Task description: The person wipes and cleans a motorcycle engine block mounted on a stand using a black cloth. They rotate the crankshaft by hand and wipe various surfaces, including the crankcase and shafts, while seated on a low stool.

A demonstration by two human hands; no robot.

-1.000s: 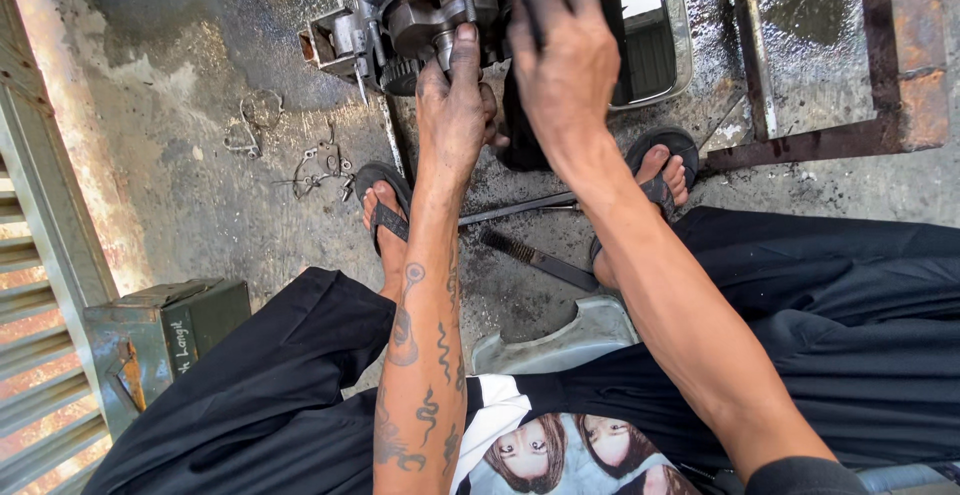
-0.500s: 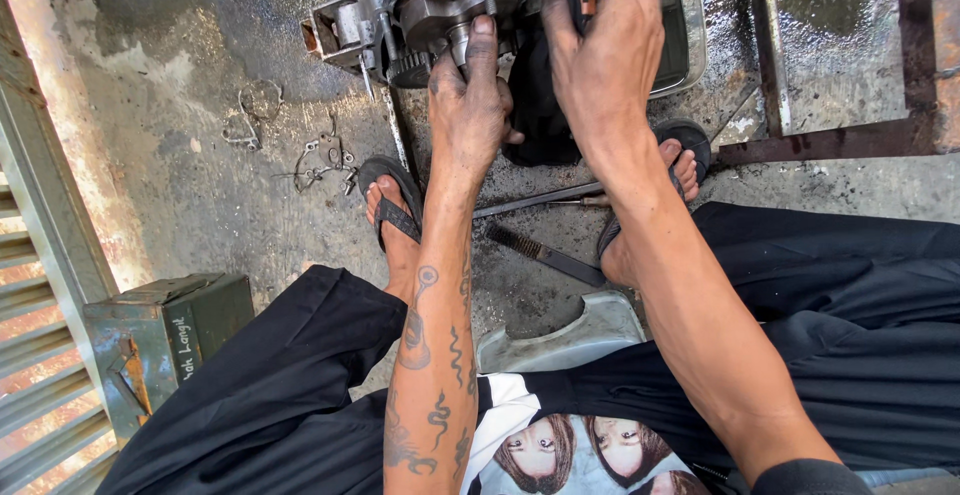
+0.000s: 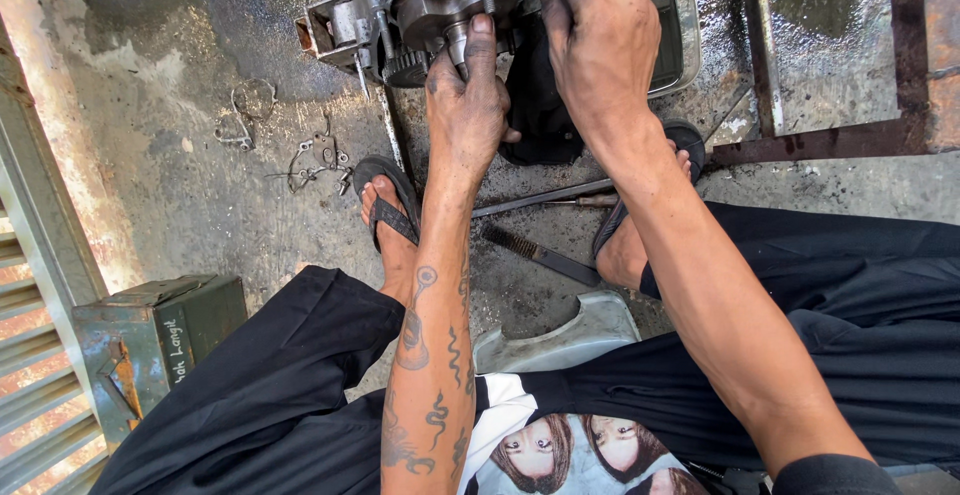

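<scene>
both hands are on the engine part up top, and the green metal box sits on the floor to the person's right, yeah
Not quite. The head view shows the green box on the person's left, beside the left knee, not the right. The rest holds: the left hand and right hand are both on the engine part at the top.

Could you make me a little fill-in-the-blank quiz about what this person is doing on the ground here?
1. Both hands, the left hand and the right hand, rest on a greasy metal ____ block.
2. The person wears flip-flops; the left sandal is coloured ____.
3. The green metal box sits on the person's ____ side.
4. A long metal file lies on the concrete floor between the two ____.

Missing words: engine; black; left; feet
</scene>
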